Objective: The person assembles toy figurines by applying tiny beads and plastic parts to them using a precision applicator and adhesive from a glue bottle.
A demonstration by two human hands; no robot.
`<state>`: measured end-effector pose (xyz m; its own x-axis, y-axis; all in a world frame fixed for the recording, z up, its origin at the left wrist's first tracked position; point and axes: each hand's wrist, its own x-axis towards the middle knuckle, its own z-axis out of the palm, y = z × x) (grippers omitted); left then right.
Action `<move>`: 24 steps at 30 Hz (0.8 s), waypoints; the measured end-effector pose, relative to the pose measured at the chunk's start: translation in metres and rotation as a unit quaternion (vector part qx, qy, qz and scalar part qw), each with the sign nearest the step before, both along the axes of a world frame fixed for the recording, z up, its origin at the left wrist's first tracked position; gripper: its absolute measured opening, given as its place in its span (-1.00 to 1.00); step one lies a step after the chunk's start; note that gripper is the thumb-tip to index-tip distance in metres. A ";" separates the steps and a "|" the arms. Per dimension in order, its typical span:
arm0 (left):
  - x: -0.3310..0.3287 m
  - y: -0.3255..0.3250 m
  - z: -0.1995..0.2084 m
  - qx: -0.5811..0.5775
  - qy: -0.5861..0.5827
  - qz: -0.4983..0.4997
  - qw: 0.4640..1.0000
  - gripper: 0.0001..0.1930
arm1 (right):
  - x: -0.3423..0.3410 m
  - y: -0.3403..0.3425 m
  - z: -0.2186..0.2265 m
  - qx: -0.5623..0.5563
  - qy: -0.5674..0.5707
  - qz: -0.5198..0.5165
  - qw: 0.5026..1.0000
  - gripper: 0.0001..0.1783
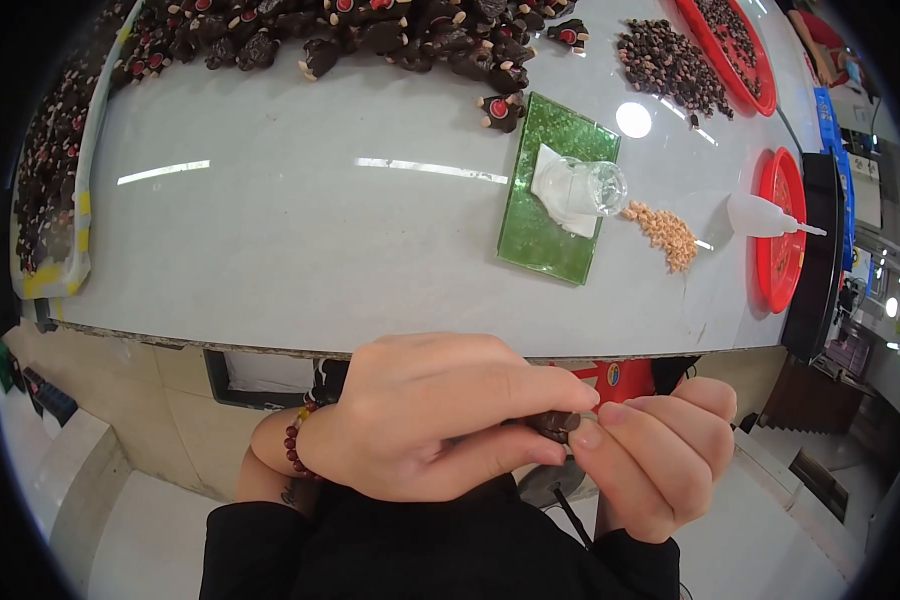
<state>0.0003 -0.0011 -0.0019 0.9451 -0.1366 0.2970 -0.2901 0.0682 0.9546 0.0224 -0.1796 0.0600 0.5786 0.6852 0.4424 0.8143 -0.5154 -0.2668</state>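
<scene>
My left hand [440, 410], with a beaded bracelet at the wrist, is held in front of the table's near edge. Its thumb and fingers pinch a small dark brown piece [554, 425] with a rounded end, partly hidden by the fingers. Against that end rest the tips of my right hand [665, 455], closed in a pinch; whatever lies between them is too small to make out. Beyond the hands, a green glass-like slab [545, 245] lies on the table, bearing a white pad [550, 185] and a small clear cup [600, 188].
Dark figures with red and beige parts form a pile [370, 40] at the back. A tray [55, 180] of similar pieces stands left. Beige bits [665, 238], dark bits [670, 68], a white squeeze bottle [760, 215] and red trays [785, 255] are at right on the pale table [300, 240].
</scene>
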 end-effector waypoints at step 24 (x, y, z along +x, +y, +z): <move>0.001 -0.002 0.000 -0.047 -0.051 -0.038 0.997 -0.70 | 0.003 -0.001 -0.014 0.134 0.003 0.019 0.991 -0.72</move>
<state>0.0009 -0.0033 -0.0015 0.8975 -0.1730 0.4056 -0.3757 0.1816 0.9088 0.0255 -0.1810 0.0463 0.5581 0.5651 0.6076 0.8296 -0.3939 -0.3957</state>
